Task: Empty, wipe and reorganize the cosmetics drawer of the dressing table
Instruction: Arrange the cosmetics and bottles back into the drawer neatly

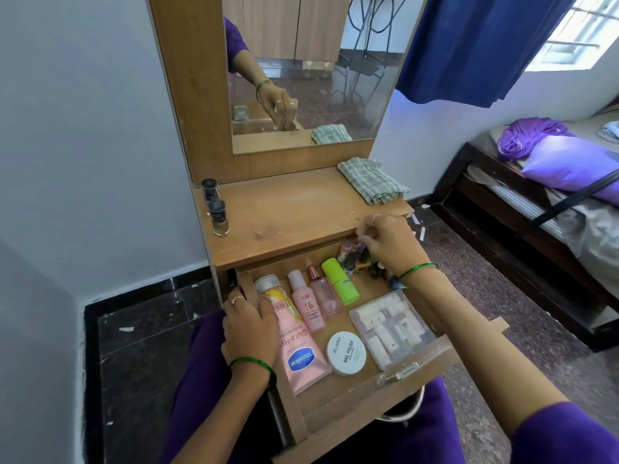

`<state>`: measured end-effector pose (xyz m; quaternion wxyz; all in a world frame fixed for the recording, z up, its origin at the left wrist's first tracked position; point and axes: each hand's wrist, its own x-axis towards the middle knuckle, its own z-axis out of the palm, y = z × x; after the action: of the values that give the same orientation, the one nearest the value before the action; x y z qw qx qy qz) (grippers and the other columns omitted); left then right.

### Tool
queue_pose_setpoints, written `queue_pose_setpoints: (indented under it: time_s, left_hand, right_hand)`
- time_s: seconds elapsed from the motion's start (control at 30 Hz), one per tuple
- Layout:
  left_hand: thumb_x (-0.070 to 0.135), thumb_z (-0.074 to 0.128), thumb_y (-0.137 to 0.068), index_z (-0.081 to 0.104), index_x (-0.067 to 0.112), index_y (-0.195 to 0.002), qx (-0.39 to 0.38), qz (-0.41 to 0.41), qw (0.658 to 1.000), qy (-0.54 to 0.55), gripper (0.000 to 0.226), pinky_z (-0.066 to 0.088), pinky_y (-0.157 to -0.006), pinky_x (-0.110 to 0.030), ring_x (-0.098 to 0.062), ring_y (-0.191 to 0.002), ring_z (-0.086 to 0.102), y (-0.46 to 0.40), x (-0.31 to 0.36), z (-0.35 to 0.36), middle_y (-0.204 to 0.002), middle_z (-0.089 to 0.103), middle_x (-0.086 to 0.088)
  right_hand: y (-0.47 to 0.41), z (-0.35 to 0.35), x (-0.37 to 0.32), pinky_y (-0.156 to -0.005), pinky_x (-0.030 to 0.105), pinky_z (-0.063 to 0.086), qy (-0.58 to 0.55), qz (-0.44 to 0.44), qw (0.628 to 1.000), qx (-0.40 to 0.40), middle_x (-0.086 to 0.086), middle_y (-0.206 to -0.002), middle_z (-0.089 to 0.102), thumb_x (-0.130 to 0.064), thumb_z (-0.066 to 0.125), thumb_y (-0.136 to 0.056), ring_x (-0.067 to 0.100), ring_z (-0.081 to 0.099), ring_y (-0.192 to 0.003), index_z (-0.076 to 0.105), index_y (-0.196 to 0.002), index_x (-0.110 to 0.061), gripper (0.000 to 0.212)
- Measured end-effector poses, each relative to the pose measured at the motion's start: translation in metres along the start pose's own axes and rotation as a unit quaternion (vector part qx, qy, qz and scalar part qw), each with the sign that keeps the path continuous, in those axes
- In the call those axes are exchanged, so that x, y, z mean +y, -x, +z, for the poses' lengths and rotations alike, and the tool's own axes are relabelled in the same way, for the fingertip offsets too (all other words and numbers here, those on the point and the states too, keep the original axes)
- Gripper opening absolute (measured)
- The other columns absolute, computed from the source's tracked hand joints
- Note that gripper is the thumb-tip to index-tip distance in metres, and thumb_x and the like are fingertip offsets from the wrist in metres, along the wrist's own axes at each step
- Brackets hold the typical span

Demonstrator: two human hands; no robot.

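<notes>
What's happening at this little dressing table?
A person is clearing out the open drawer. The right hand reaches into the far corner among small nail polish bottles, while the left hand rests on the drawer's left side. Two nail polish bottles already stand on the tabletop, beside a folded checked cloth. Most cosmetics are still inside.

"Vaseline" is printed in white on a blue oval on the pink tube [301,356], with "Gluta-Hy" read above it before the rest is covered. "ZUDIO" and "NAIL POLISH" are printed on the round white tub [346,353]. "10X" is seen on the clear-capped bottle [273,298].
</notes>
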<state>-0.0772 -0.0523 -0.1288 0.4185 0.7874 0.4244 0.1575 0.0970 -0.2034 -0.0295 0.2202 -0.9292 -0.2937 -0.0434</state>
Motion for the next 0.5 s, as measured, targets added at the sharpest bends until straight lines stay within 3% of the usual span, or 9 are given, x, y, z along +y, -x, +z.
queue_pose_setpoints:
  time_s: [0.1, 0.23, 0.33, 0.47, 0.5]
  left_hand:
    - [0.037, 0.043, -0.096, 0.045, 0.012, -0.125, 0.0, 0.0, 1.0, -0.004, 0.039, 0.045, -0.07, -0.038, -0.026, -0.097, 0.058, 0.0, -0.001, 0.0, -0.114, 0.057, -0.008]
    - [0.037, 0.042, -0.096, 0.044, 0.012, -0.127, -0.002, -0.003, 1.0, -0.015, 0.04, 0.04, -0.068, -0.037, -0.026, -0.1, 0.057, 0.0, 0.001, -0.001, -0.119, 0.054, -0.009]
    - [0.038, 0.042, -0.096, 0.042, 0.012, -0.129, 0.001, -0.007, 1.0, -0.025, 0.042, 0.04, -0.066, -0.036, -0.026, -0.1, 0.058, 0.001, 0.003, -0.001, -0.119, 0.055, -0.008]
    - [0.039, 0.041, -0.096, 0.042, 0.013, -0.13, -0.002, -0.017, 0.999, -0.03, 0.043, 0.047, -0.069, -0.039, -0.027, -0.101, 0.059, 0.0, 0.004, 0.0, -0.119, 0.055, -0.008]
    - [0.04, 0.04, -0.096, 0.042, 0.013, -0.129, -0.002, -0.017, 0.999, -0.031, 0.043, 0.046, -0.069, -0.039, -0.027, -0.102, 0.058, 0.0, 0.004, -0.001, -0.119, 0.055, -0.009]
  right_hand:
    - [-0.009, -0.002, -0.039, -0.066, 0.019, 0.038, -0.045, -0.056, 0.997, 0.008, -0.002, -0.077, 0.056, -0.006, 0.064, -0.082, 0.009, 0.049, -0.066, 0.065, -0.084, -0.007, 0.003]
    - [-0.017, 0.001, -0.099, -0.065, 0.009, 0.039, -0.1, -0.144, 0.984, -0.013, -0.001, -0.09, 0.059, -0.008, 0.067, -0.081, 0.01, 0.053, -0.078, 0.064, -0.101, -0.011, 0.02]
    - [-0.022, 0.01, -0.139, -0.074, 0.016, 0.046, -0.112, -0.213, 0.97, -0.043, 0.003, -0.107, 0.06, -0.009, 0.066, -0.082, 0.013, 0.056, -0.089, 0.06, -0.113, -0.012, 0.032]
    - [-0.03, 0.025, -0.177, -0.074, 0.009, 0.043, -0.133, -0.229, 0.962, -0.066, 0.006, -0.115, 0.055, -0.006, 0.067, -0.08, 0.009, 0.05, -0.093, 0.059, -0.116, -0.012, 0.037]
    - [-0.032, 0.03, -0.183, -0.078, 0.012, 0.044, -0.133, -0.223, 0.963, -0.068, 0.006, -0.116, 0.055, -0.005, 0.067, -0.079, 0.012, 0.051, -0.096, 0.059, -0.116, -0.013, 0.039]
